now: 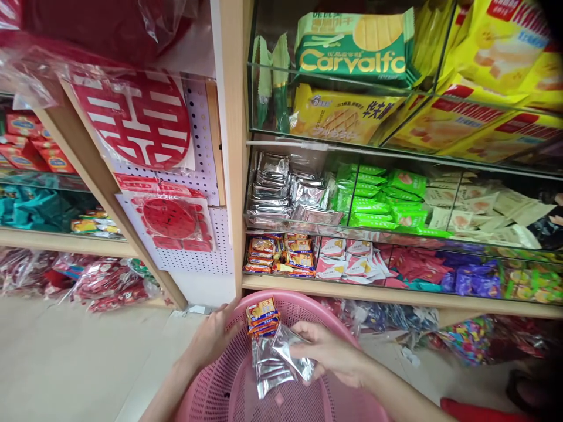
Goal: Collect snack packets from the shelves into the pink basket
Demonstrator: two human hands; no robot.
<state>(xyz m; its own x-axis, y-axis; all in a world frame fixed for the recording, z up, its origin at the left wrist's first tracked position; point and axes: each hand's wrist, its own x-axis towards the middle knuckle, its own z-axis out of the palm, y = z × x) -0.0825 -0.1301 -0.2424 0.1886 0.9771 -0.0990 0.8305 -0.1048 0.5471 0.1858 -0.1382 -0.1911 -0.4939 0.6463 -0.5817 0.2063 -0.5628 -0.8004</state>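
A pink plastic basket (303, 302) stands below the shelves. At its left side, my left hand (211, 334) is closed on the rim, with the thumb on the inner side. My right hand (329, 354), over the basket's inside, pinches a shiny silver snack packet (292, 351) between thumb and fingers. Several more silver packets (270, 366) lie in a stack just left of it, inside the basket. Behind these sit a few orange and blue snack packets (263, 313), close to the far wall.
Shelf bins ahead hold silver packets (270, 184), green packets (373, 196) and orange-blue packets (264, 255). A wooden shelf edge (352, 287) runs just behind the basket. Bagged goods (387, 313) lie beneath it. Red paper cut-outs (145, 117) hang on a pegboard at left.
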